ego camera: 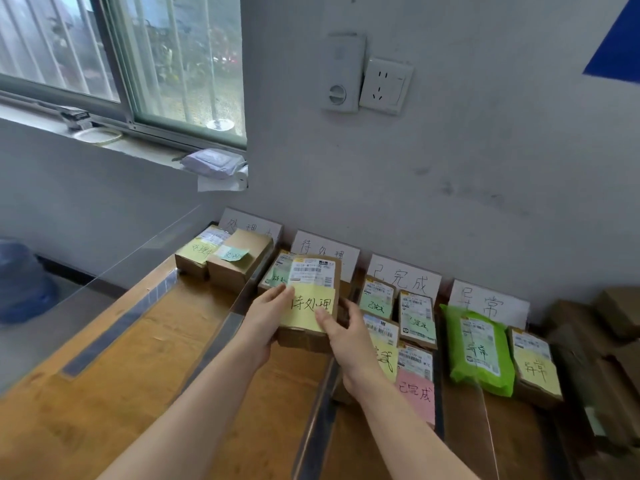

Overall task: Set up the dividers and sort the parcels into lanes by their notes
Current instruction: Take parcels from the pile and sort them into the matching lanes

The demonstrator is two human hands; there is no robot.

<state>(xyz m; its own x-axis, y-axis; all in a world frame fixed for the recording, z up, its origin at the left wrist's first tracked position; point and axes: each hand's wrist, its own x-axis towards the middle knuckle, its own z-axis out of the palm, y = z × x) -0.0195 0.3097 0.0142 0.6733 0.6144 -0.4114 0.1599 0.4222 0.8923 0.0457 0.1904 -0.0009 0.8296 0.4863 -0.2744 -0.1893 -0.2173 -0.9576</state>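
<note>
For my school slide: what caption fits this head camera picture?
Left hand and right hand hold a yellow-noted parcel.

The box (pixel 301 337) hides most of the parcel (pixel 277 276) behind it; the right hand (pixel 346 337) covers part of a yellow note (pixel 387 362).

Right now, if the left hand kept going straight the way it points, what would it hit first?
Probably the parcel with the green note already lying in that lane, just beyond the brown parcel the left hand holds; the white sign card at the wall comes after. Depth between them is unclear.
</note>
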